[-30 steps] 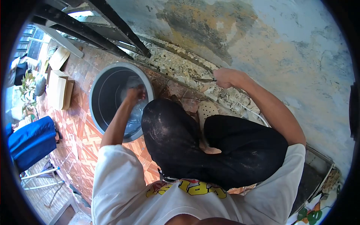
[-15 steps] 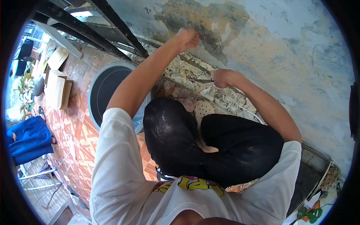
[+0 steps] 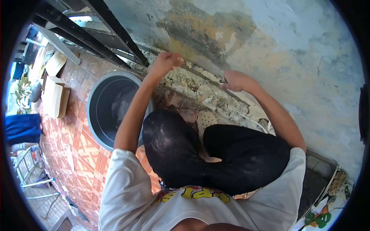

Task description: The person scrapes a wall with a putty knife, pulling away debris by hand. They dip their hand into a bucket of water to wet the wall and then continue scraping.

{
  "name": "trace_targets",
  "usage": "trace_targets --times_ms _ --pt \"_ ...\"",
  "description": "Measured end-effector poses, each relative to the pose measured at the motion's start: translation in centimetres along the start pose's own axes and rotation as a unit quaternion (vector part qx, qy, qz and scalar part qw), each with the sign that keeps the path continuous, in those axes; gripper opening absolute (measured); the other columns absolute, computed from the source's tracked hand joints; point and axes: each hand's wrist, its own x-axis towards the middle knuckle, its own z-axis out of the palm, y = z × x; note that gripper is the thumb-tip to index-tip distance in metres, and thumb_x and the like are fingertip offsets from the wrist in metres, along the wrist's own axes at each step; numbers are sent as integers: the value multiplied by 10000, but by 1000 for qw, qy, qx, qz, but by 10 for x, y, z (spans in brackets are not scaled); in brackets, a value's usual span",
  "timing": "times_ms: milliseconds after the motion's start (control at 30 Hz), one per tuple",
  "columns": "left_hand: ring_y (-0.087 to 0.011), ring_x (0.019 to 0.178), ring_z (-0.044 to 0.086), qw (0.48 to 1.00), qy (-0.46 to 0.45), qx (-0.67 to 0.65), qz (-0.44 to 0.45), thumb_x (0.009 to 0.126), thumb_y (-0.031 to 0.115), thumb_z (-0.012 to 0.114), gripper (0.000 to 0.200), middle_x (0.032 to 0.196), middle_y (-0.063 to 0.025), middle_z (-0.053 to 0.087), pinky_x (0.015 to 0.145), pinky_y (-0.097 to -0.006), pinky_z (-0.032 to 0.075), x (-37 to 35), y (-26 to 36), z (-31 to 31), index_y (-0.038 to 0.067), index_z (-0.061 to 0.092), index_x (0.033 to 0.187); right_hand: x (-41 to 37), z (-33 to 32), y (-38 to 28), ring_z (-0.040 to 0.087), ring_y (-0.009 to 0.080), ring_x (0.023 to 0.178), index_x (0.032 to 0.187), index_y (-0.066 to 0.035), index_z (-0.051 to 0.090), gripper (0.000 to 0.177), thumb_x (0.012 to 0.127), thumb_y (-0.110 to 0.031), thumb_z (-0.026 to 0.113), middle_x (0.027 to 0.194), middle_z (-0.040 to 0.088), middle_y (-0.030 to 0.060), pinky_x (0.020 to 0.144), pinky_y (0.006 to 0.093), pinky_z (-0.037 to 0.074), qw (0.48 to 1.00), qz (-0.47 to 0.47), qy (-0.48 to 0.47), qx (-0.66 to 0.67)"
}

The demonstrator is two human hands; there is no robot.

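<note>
My left hand (image 3: 165, 65) is raised over the rubble strip at the foot of the wall, its fingers curled together; whether they hold anything small I cannot make out. Farther right, my right hand (image 3: 237, 81) is closed on a small metal tool (image 3: 222, 81), of which only a short end shows, close to the wall's lower edge. Broken, rough masonry (image 3: 192, 86) runs below both hands. The wall (image 3: 285, 69) has peeling pale blue paint and a bare, stained patch (image 3: 208, 29) above the hands.
A large grey tub (image 3: 115, 107) stands on the tiled floor left of my knees. Black metal bars (image 3: 115, 30) rise at the upper left. Farther left are an open cardboard box (image 3: 54, 96) and a person in blue clothing (image 3: 23, 129). A dark tray (image 3: 318, 179) lies at the lower right.
My left hand has moved down and left, away from the stained patch. My right hand has shifted slightly right. The person in blue appears farther left.
</note>
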Motion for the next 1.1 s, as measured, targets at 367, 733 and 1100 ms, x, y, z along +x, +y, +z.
trace_targets --times_ms 367,733,1100 --pt "-292 710 672 971 25 200 128 894 91 499 231 700 -185 654 668 -411 496 -29 -54 4 -37 622 1043 -6 71 -22 596 500 916 1282 44 402 419 947 -190 495 925 609 353 801 519 469 974 76 141 162" --pt "-450 764 589 972 74 190 117 875 88 539 168 709 -266 595 783 -498 442 -32 -56 7 -37 615 958 -14 9 -60 588 489 850 1077 58 589 288 966 -182 477 851 611 327 747 537 443 956 149 252 -6" --pt "-423 677 596 975 82 155 135 875 93 543 201 653 -257 580 671 -457 458 -29 -52 4 -58 624 979 8 9 -90 621 449 846 1024 45 591 213 931 -106 473 837 642 276 744 525 471 950 195 242 1"
